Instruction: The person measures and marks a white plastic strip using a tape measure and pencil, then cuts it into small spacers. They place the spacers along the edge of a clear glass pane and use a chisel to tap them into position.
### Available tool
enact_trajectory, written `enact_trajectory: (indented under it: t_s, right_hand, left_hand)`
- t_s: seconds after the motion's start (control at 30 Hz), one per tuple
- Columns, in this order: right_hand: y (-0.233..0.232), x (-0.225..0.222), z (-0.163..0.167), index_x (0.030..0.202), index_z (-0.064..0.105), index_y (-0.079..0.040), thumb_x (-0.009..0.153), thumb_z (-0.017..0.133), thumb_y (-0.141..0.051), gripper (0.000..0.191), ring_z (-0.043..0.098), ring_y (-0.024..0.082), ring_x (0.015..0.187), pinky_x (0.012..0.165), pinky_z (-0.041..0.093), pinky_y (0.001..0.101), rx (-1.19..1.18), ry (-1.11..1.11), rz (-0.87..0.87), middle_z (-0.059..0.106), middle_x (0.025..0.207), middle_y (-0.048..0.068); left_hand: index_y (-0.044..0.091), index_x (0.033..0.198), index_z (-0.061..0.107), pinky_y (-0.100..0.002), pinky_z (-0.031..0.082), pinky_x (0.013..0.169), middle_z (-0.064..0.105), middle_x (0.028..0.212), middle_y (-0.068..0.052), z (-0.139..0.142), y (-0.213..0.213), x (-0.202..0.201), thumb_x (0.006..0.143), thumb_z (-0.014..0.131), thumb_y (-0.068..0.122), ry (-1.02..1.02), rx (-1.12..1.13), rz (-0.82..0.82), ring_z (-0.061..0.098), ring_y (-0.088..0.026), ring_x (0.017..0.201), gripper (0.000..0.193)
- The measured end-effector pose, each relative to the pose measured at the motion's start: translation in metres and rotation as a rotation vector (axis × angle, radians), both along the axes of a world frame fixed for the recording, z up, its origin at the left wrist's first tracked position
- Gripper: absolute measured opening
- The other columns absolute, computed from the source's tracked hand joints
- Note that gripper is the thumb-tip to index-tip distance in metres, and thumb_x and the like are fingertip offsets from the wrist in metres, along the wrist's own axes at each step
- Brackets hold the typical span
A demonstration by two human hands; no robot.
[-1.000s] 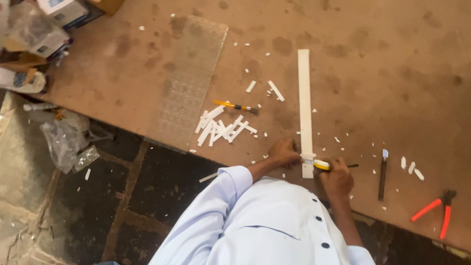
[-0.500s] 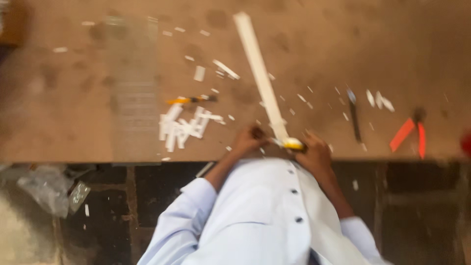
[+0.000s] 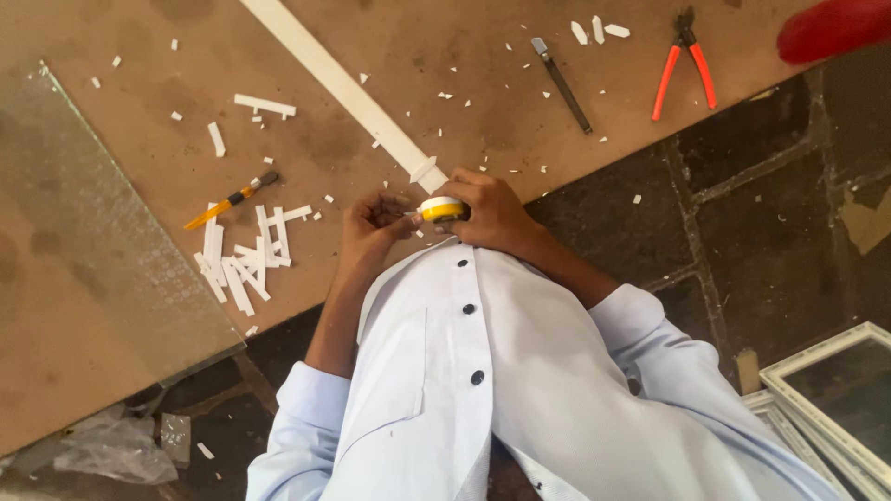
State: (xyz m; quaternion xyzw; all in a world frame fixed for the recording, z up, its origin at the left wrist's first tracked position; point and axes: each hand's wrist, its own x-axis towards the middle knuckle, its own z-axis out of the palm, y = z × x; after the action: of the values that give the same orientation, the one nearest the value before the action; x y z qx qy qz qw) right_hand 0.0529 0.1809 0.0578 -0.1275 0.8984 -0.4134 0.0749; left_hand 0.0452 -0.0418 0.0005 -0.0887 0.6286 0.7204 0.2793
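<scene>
Gripping a yellow-and-white tape measure (image 3: 440, 208) in the right hand (image 3: 492, 211) at the desk (image 3: 111, 306) edge — left hand (image 3: 371, 227) curled shut beside it, pinching its tip, near a long white strip (image 3: 343, 88).

pale blue shirt (image 3: 520, 390), dark btns, chest pocket, sleeves rolled

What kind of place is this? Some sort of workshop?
Probably a small window-making or glazing workshop: a sheet of patterned glass lies on the worn brown bench, with a long white strip, red-handled pliers and white frames on the floor.
</scene>
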Motion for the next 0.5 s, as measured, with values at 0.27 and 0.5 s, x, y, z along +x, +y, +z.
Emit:
enact_trajectory:
  t_s: [0.27, 0.5]
  right_hand:
    - [0.017, -0.002, -0.007, 0.102, 0.073, -0.008, 0.065, 0.095, -0.016, 0.044, 0.068, 0.028, 0.083, 0.071, 0.054, 0.0389, -0.091, -0.027, -0.111, 0.066, 0.095, 0.008]
    - [0.043, 0.006, -0.023, 0.108, 0.07, -0.002, 0.069, 0.094, -0.016, 0.048, 0.069, 0.02, 0.076, 0.065, 0.056, 0.0329, -0.176, 0.001, -0.337, 0.068, 0.094, 0.009]
  left_hand:
    - [-0.001, 0.108, 0.071, -0.027, 0.06, 0.07, 0.076, 0.092, -0.008, 0.016, 0.013, -0.014, 0.089, 0.077, 0.012, -0.041, 0.031, -0.009, 0.073, -0.014, 0.08, 0.024]
    - [0.001, 0.106, 0.071, -0.026, 0.057, 0.068, 0.075, 0.094, -0.006, 0.01, 0.03, -0.024, 0.106, 0.058, 0.032, 0.022, -0.055, -0.051, 0.072, -0.013, 0.081, 0.034]
